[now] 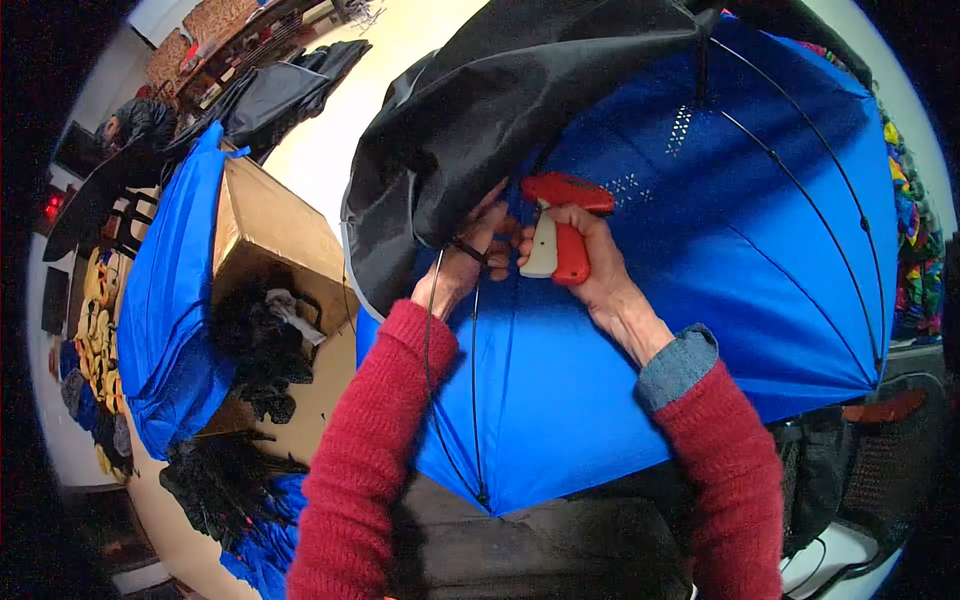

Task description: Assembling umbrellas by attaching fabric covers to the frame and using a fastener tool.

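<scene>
An opened blue umbrella (590,370) spreads in front of me, its inner side with thin dark ribs facing me. Black cloth (450,140) with a pale edge drapes over its upper left part. My right hand (596,255) grips a red and white tagging gun (570,250), its red nose pointing left toward the cloth. My left hand (478,245) is curled at the lower edge of the black cloth, close to the gun's nose, with ribs passing by the wrist. Some left fingertips are hidden by the cloth.
At the left, a blue folded umbrella cloth (175,310) hangs over an open cardboard box (280,210) with dark items inside. Black and blue bundles (230,490) lie below it. A black chair (885,470) stands at the lower right, and colourful items (915,250) line the right edge.
</scene>
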Demonstrator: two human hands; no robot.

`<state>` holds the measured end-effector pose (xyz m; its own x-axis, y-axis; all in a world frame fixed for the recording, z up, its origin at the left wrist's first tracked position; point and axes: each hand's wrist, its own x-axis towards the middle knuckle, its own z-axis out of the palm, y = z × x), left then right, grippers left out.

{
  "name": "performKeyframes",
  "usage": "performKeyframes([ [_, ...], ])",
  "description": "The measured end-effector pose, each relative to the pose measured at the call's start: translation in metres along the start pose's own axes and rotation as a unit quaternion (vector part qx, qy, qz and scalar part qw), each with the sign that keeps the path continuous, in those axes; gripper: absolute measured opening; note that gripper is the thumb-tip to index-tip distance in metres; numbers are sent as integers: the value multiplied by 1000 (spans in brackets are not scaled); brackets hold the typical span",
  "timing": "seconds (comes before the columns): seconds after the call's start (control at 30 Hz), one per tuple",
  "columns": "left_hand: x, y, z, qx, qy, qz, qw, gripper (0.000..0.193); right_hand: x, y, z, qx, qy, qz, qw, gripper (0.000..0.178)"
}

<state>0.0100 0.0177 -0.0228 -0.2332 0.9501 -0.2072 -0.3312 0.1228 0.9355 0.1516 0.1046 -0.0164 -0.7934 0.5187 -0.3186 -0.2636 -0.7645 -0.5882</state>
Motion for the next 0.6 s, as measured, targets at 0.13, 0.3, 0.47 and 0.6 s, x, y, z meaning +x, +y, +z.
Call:
performKeyframes([
  [0.13, -1, 0, 2, 7, 4, -12, 1000, 52, 1, 2, 2, -8, 1, -6, 1000, 30],
  [0.3, -2, 1, 3, -14, 27, -20, 999, 48, 8, 1, 7, -19, 15, 1, 1000, 29],
  [0.47, -2, 1, 6, -31, 58, -33, 997, 39, 11, -16, 14, -121, 27, -3, 992, 32],
  [0.6, -2, 0, 10, -38, 80, -21, 996, 29, 17, -30, 16, -207, 34, 1, 978, 27],
])
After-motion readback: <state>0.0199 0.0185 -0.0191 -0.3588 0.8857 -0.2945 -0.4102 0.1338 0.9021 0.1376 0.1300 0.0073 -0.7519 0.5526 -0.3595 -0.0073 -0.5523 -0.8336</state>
